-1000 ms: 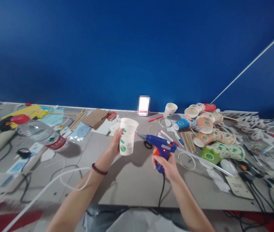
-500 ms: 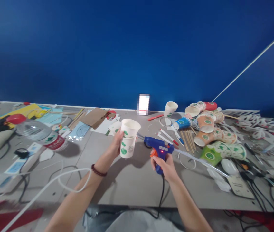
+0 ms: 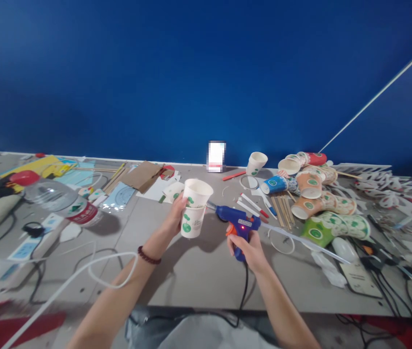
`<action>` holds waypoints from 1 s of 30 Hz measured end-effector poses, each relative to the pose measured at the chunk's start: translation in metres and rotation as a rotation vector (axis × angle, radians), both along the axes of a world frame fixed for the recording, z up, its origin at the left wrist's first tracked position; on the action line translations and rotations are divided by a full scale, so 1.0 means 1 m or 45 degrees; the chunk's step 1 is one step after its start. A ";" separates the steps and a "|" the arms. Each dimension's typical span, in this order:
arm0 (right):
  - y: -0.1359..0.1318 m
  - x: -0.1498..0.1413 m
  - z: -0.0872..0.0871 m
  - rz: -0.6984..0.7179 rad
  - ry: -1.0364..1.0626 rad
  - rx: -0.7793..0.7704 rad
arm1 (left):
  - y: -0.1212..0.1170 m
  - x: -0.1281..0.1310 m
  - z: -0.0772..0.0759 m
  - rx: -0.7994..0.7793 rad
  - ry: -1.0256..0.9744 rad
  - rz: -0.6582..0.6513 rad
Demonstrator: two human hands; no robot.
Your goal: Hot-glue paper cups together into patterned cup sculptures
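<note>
Two white paper cups with green prints [image 3: 192,220], one above the other, are held over the table by my left hand [image 3: 177,212], its fingers wrapped round their left side. The upper cup's mouth faces up. My right hand [image 3: 246,247] grips a blue glue gun [image 3: 236,214] by its handle, a finger at the orange trigger. The gun's nozzle points left, close to the right side of the cups where they meet; whether it touches I cannot tell. A clear glue stick [image 3: 300,240] sticks out of the gun's back, and a small red light glows on its body.
Printed paper cups [image 3: 309,185] lie heaped at the right, with wooden sticks [image 3: 283,212] and markers [image 3: 254,204] beside them. Another white cup [image 3: 255,165] stands at the back. A plastic bottle [image 3: 60,198], a power strip [image 3: 27,252] and a white cable [image 3: 82,269] are at the left.
The glue gun has shifted very slightly left, and the upper cup leans a little more to the right. Both hands keep their hold.
</note>
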State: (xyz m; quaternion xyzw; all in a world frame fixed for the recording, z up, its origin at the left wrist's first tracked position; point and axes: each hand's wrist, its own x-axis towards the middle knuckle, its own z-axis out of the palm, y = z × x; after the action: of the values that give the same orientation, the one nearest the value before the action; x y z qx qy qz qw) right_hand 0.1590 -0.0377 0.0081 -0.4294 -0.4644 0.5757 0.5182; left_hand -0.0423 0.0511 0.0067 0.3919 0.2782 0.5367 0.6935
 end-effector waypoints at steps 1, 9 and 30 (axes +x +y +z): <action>0.000 0.000 0.000 0.003 -0.001 0.003 | 0.000 0.000 0.000 0.004 0.000 -0.008; 0.000 0.002 -0.001 0.023 -0.013 -0.004 | 0.000 -0.001 -0.002 -0.004 0.004 -0.012; -0.001 0.010 -0.005 0.085 -0.039 -0.012 | 0.002 -0.006 -0.008 -0.002 0.037 -0.166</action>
State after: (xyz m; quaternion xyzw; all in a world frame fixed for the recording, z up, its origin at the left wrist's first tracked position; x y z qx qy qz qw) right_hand 0.1686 -0.0388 0.0028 -0.4249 -0.4837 0.5883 0.4893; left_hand -0.0483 0.0534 -0.0011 0.4165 0.2626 0.4845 0.7230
